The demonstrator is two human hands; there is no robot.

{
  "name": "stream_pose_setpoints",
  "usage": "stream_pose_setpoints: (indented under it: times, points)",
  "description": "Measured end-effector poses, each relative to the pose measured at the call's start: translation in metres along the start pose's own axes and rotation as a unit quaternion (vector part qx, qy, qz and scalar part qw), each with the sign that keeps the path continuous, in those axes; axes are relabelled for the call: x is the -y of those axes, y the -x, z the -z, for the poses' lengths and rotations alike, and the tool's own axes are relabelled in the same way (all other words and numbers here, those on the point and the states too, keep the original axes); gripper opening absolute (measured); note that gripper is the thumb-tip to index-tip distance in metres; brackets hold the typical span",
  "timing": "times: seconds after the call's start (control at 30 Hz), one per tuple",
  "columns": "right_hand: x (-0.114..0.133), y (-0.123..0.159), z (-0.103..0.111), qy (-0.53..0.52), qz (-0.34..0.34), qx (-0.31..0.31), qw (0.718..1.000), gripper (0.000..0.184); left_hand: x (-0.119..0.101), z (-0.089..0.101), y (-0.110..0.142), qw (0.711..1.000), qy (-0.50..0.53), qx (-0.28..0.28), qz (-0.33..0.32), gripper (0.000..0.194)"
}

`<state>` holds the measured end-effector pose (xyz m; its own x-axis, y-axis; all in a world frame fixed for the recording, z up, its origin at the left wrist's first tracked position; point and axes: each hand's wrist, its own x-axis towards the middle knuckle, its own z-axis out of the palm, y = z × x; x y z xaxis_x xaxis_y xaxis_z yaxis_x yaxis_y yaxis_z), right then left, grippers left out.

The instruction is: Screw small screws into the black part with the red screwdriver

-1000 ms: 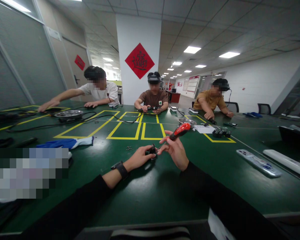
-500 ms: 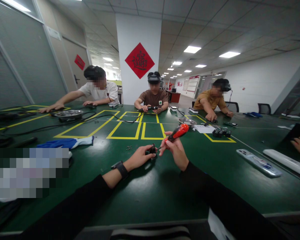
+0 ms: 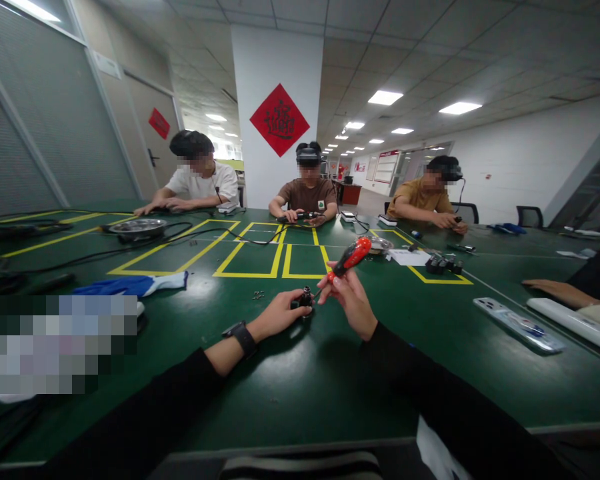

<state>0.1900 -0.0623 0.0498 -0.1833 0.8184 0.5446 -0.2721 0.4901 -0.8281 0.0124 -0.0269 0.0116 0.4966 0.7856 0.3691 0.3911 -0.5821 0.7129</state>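
In the head view my left hand (image 3: 279,316) is closed around a small dark, shiny cylindrical metal part (image 3: 307,297), which stands upright on the green table (image 3: 300,393). My right hand (image 3: 354,303) grips a red and black screwdriver (image 3: 351,257). Its handle slants up and to the right, and the thin shaft points down-left to the side of the metal part. Whether the tip touches the part is too small to tell. A few tiny screw-like pieces (image 3: 259,295) lie beyond my left hand.
Blue-and-white gloves (image 3: 135,285) lie to the left. A phone (image 3: 517,325) and a long white case (image 3: 575,323) are at right, near another person's arm (image 3: 555,288). Black blocks (image 3: 443,265) sit beside white paper (image 3: 409,258). A metal bowl (image 3: 137,229) and cables stand far left.
The screwdriver handle has tipped slightly left and down in my right hand. My left hand and the metal part stay put. Across the table, the left person's outstretched arm has drawn in.
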Motion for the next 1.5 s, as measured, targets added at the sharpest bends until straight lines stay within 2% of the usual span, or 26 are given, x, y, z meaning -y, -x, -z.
stream_pose_setpoints:
  times: [0.27,0.43,0.53,0.7,0.87,1.13,1.5]
  points:
    - [-0.0015,0.0037,-0.0039,0.045,0.016,-0.004,0.999,0.024,-0.0027,0.0005,0.0002,1.000,0.016,0.002,-0.001,0.027]
    - [0.0015,0.0057,-0.0054,0.031,0.022,0.022,0.999,0.030,-0.0019,0.0003,-0.0001,1.000,0.013,-0.001,0.001,0.027]
    - [0.0010,0.0049,-0.0057,0.043,0.008,0.032,0.999,0.026,-0.0008,0.0000,-0.0003,1.000,0.007,0.000,0.001,0.026]
    - [-0.0019,0.0036,-0.0033,0.036,0.000,0.004,0.999,0.028,-0.0028,0.0004,-0.0001,1.000,0.007,-0.001,0.002,0.026]
    - [0.0002,0.0026,-0.0034,-0.009,-0.005,0.018,1.000,0.033,-0.0046,0.0014,0.0001,1.000,0.010,-0.001,0.007,0.026]
    - [-0.0023,0.0012,-0.0041,0.024,0.018,-0.060,0.998,0.024,-0.0031,0.0009,0.0004,1.000,0.013,0.012,-0.006,0.030]
    - [-0.0034,0.0027,-0.0050,0.038,0.025,-0.056,0.997,0.021,0.0012,-0.0001,-0.0003,0.999,0.030,0.021,-0.013,0.029]
